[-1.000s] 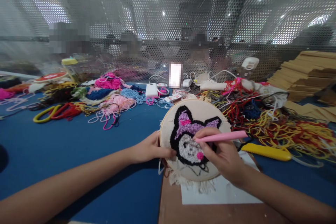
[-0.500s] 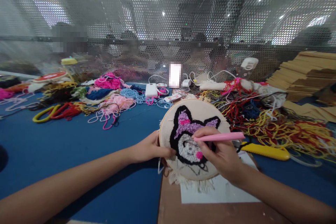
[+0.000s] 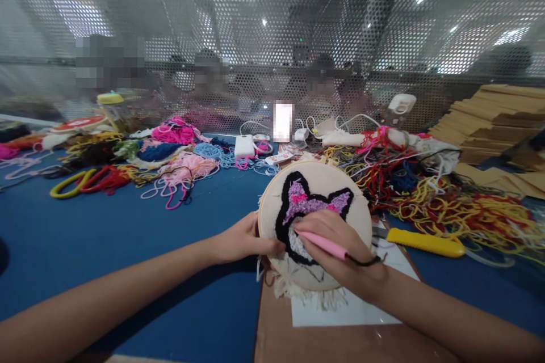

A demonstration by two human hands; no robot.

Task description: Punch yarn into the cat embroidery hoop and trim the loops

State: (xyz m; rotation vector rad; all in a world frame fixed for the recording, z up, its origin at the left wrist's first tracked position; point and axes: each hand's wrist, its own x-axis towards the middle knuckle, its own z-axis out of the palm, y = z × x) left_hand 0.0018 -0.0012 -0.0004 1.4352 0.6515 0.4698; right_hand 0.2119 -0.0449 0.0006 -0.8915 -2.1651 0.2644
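Needle (image 3: 324,244) tip — hidden under right hand (image 3: 340,249)

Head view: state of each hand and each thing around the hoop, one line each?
Left hand: shut on hoop's left rim.
Right hand: shut on pink tool, over the design.
Hoop: tilted, lower edge on the board, design partly filled.
Pink tool: held, tip hidden.
Black yarn: trails from tool's back end.
Yellow scissors: flat on table, untouched.
Paper: flat under hoop.
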